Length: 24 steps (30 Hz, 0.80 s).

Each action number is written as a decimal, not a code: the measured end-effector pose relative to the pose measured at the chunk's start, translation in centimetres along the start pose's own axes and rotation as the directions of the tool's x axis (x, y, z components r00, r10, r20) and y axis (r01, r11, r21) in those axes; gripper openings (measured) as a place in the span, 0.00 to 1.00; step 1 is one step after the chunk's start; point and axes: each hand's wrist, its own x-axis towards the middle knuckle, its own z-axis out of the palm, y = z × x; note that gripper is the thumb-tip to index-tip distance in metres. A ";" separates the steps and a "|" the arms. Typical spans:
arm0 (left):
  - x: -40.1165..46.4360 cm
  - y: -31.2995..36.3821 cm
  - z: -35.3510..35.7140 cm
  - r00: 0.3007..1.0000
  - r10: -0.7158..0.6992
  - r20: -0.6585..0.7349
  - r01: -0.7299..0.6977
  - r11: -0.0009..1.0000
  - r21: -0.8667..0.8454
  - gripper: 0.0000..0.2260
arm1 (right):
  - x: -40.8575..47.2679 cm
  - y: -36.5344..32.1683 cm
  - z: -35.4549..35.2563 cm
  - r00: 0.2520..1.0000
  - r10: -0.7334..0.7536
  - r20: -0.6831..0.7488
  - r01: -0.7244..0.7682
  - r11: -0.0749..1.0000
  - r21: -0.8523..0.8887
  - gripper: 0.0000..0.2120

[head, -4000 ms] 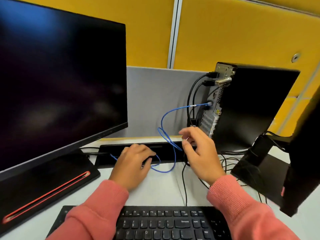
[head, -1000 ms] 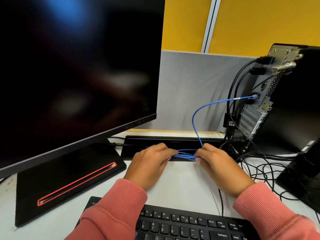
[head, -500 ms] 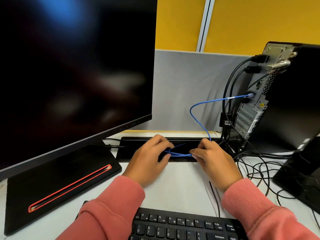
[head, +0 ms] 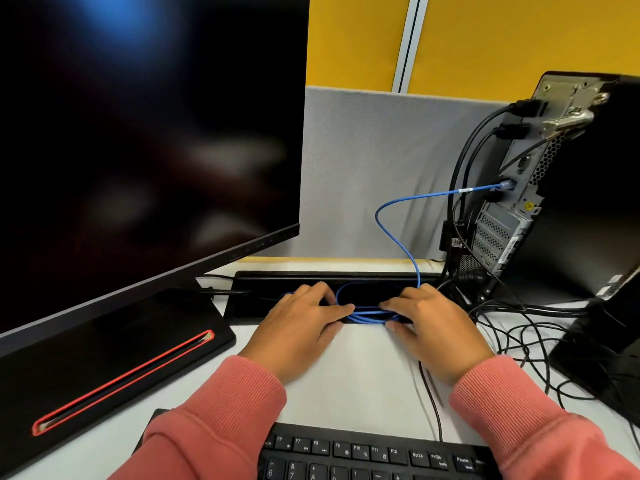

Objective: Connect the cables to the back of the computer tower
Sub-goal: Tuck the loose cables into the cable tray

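Yellow partition panels [head: 502,39] rise behind a low grey divider [head: 374,168] at the back of a white surface [head: 363,368]. From the head view, a large dark monitor [head: 149,133] fills the left side, its black base [head: 114,355] marked by a red-edged slot. A black keyboard [head: 374,455] lies at the near edge, between 2 pink sleeves [head: 221,420].

At the right stands the computer tower [head: 571,188], upright, with its rear panel turned toward the middle of the scene. A blue cable [head: 398,209] is plugged into a port about halfway up that panel; from there it runs left, curves down, and ends in loops gathered over a long black tray [head: 311,282] at the back of the surface. 2 black cables [head: 464,161] are plugged in near the top of the panel and hang down beside it. More thin black cables [head: 519,327] lie tangled on the surface just right of the hands.

The left hand [head: 304,323] and the right hand [head: 433,323] sit close together at the tray's front edge, each with fingers curled. The grip of each is on the bundled blue loops, which stretch between the 2 sets of fingertips, so both hands hold the coil.
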 end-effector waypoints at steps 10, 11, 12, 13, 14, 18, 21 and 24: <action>1.6 0.4 -0.9 0.998 0.015 -0.063 -0.011 0.998 0.065 0.10 | 0.2 -0.1 1.0 0.961 -0.104 -0.257 0.051 0.977 -0.207 0.04; 1.5 0.6 -1.0 0.999 0.000 -0.053 0.003 0.999 0.054 0.10 | 0.2 -0.1 1.0 0.954 -0.107 -0.278 0.048 0.976 -0.211 0.04; 1.5 0.7 -1.1 0.999 -0.011 -0.040 0.013 0.999 0.044 0.10 | 0.2 -0.1 1.0 0.950 -0.108 -0.294 0.045 0.976 -0.214 0.05; 1.5 0.7 -1.1 0.999 -0.015 -0.036 0.016 0.999 0.037 0.10 | 0.1 -0.1 0.9 0.946 -0.110 -0.306 0.043 0.975 -0.216 0.05; 1.5 0.7 -1.2 0.999 -0.014 -0.040 0.015 0.999 0.035 0.10 | 0.2 -0.1 0.9 0.942 -0.109 -0.317 0.042 0.976 -0.212 0.05; 1.6 0.0 -0.7 0.997 0.019 -0.079 -0.017 1.000 0.027 0.09 | 0.2 -0.1 1.1 0.941 -0.095 -0.324 0.040 0.984 -0.171 0.05; 1.8 -0.7 0.0 0.990 0.071 -0.120 -0.066 0.997 0.042 0.11 | 0.3 0.3 1.4 0.951 -0.074 -0.300 0.034 0.990 -0.136 0.06; 2.0 -1.0 0.3 0.982 0.087 -0.165 -0.076 0.994 0.075 0.12 | 0.6 0.5 1.5 0.961 -0.054 -0.272 0.025 0.994 -0.111 0.05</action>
